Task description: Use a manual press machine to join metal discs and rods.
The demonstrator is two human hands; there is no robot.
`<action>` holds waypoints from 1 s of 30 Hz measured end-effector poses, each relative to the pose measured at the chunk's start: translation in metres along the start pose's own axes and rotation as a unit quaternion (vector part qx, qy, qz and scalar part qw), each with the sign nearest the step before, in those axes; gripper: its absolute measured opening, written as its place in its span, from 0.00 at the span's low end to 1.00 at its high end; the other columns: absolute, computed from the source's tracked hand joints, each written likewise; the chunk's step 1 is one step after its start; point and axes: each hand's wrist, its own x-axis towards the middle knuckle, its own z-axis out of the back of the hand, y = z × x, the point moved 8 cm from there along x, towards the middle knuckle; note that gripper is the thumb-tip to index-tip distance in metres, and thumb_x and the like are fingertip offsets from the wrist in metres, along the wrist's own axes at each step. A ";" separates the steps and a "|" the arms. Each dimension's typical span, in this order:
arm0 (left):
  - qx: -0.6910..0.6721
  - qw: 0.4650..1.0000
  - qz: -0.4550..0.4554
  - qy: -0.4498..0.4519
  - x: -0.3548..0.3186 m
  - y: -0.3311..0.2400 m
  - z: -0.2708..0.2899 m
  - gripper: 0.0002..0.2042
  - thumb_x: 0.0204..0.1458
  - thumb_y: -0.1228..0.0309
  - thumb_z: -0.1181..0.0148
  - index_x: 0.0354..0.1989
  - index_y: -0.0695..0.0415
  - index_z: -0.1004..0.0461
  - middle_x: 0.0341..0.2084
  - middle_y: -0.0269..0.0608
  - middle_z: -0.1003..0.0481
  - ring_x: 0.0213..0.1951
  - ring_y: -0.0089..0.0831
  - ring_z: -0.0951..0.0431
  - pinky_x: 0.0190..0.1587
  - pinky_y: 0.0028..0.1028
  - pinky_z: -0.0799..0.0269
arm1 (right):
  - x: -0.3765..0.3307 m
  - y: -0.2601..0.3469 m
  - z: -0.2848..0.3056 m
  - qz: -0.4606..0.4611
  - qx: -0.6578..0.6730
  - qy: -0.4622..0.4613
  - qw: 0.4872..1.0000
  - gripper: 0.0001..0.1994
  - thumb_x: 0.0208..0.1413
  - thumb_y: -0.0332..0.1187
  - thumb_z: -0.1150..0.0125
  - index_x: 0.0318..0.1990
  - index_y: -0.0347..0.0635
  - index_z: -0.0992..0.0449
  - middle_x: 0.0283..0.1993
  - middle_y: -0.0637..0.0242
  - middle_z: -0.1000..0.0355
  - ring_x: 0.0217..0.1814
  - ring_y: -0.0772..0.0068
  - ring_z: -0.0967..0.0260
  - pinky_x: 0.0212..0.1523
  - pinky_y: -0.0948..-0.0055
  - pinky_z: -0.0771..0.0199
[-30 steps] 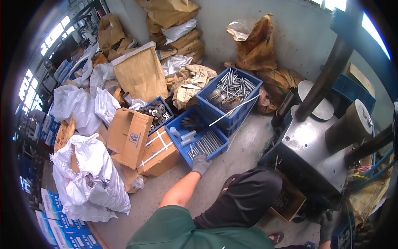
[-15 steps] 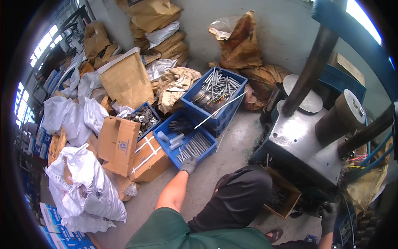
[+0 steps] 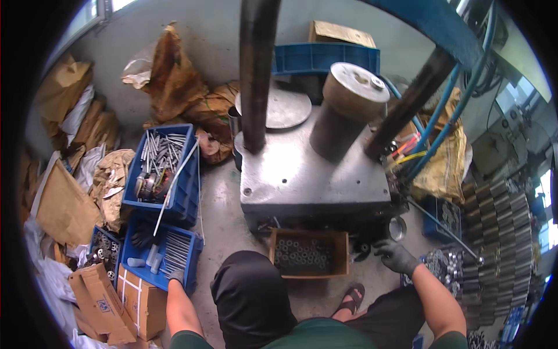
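Grey floor (image 3: 221, 200) below; metal rods (image 3: 177, 250) stretch lengthwise away from the nearer left hand (image 3: 176, 276), its hold impossible to tell; right hand (image 3: 397, 257) hovers loosely open, apparently empty.

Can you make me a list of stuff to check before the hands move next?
1. Gloves on both hands: ok; left hand and right hand wear grey ones.
2. Left hand at the blue tray: ok, at its near edge by the metal rods.
3. Left hand gripping a rod: cannot tell, too small.
4. Right hand outside the open box of metal rings: ok, to its right.
5. Toes covered: not ok, the sandal is open.
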 end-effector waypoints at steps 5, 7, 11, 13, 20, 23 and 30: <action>-0.234 0.966 0.061 0.091 0.014 -0.056 -0.015 0.24 0.62 0.57 0.56 0.51 0.62 0.20 0.49 0.56 0.20 0.53 0.53 0.21 0.56 0.49 0.28 | -0.009 -0.011 -0.015 -0.086 -0.035 0.064 0.994 0.21 0.42 0.15 0.46 0.43 0.40 0.16 0.51 0.53 0.23 0.55 0.49 0.25 0.55 0.61 0.23; -0.263 0.958 0.060 0.101 0.026 -0.069 -0.025 0.25 0.62 0.56 0.56 0.49 0.64 0.20 0.48 0.57 0.20 0.49 0.55 0.22 0.54 0.50 0.29 | -0.007 -0.022 -0.039 -0.112 -0.043 0.132 0.984 0.19 0.44 0.17 0.45 0.43 0.41 0.16 0.51 0.52 0.24 0.55 0.48 0.25 0.55 0.59 0.23; -0.316 0.939 0.083 0.110 0.016 0.012 -0.011 0.25 0.64 0.57 0.60 0.53 0.63 0.21 0.52 0.58 0.21 0.55 0.54 0.22 0.56 0.45 0.28 | 0.029 -0.008 -0.113 -0.021 -0.067 0.215 0.974 0.14 0.51 0.25 0.45 0.45 0.41 0.18 0.51 0.48 0.24 0.53 0.45 0.25 0.54 0.53 0.23; -0.125 0.988 0.051 0.082 0.001 0.034 0.015 0.24 0.61 0.58 0.56 0.52 0.63 0.21 0.51 0.59 0.21 0.53 0.55 0.21 0.55 0.45 0.27 | 0.061 0.027 -0.137 -0.013 -0.085 0.260 0.962 0.15 0.56 0.31 0.46 0.47 0.41 0.19 0.51 0.48 0.23 0.54 0.43 0.25 0.56 0.50 0.25; -0.286 0.892 0.253 -0.243 -0.119 -0.020 0.101 0.20 0.46 0.67 0.38 0.48 0.65 0.22 0.46 0.61 0.20 0.47 0.54 0.19 0.51 0.44 0.27 | 0.134 0.014 -0.229 0.027 -0.259 0.342 0.903 0.18 0.59 0.39 0.46 0.52 0.42 0.19 0.57 0.51 0.23 0.64 0.50 0.28 0.63 0.51 0.30; -0.258 0.878 0.221 -0.336 -0.151 -0.039 0.142 0.16 0.48 0.67 0.38 0.42 0.65 0.25 0.37 0.57 0.20 0.41 0.54 0.21 0.48 0.43 0.27 | 0.155 -0.058 -0.242 -0.075 -0.219 0.097 0.968 0.18 0.62 0.40 0.50 0.51 0.44 0.18 0.58 0.52 0.23 0.61 0.51 0.26 0.63 0.52 0.31; -0.395 0.818 0.058 -0.414 -0.245 -0.097 0.194 0.06 0.53 0.80 0.39 0.37 0.59 0.29 0.29 0.34 0.29 0.32 0.26 0.30 0.39 0.28 0.30 | 0.134 -0.119 -0.307 -0.117 -0.329 0.156 0.924 0.18 0.65 0.40 0.53 0.51 0.47 0.17 0.57 0.61 0.22 0.63 0.58 0.28 0.65 0.52 0.33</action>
